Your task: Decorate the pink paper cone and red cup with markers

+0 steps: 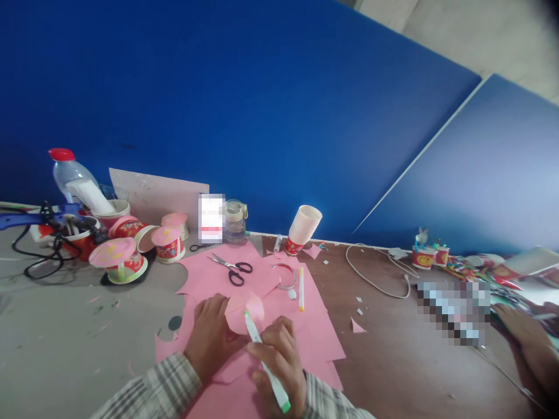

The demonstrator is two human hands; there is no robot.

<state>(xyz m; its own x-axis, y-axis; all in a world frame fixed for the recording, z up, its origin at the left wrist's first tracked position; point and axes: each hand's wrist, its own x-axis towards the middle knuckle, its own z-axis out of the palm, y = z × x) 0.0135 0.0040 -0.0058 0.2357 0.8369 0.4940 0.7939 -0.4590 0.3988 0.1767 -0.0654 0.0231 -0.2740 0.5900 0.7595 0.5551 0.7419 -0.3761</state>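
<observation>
My left hand (215, 334) is closed at the left edge of a round pink paper disc (236, 317) and steadies it above the pink sheets (314, 331). Its fingertips are partly hidden, and I cannot make out what lies under the disc. A white marker with green ends (274, 381) is gripped in my right hand (282, 352), its tip touching the disc near the centre. Beyond the hands, black-handled scissors (236, 270) lie with blades apart on the pink paper. A roll of tape (285, 277) and a yellow-and-white marker (301, 290) are to their right.
Decorated paper cups with pink discs (124, 262) stand at the left, near a red-capped bottle (72, 169). A tilted stack of white cups (305, 224) rises at the back beside a glue stick (278, 243). A white cable (379, 289) and another person's hand (517, 323) are at right.
</observation>
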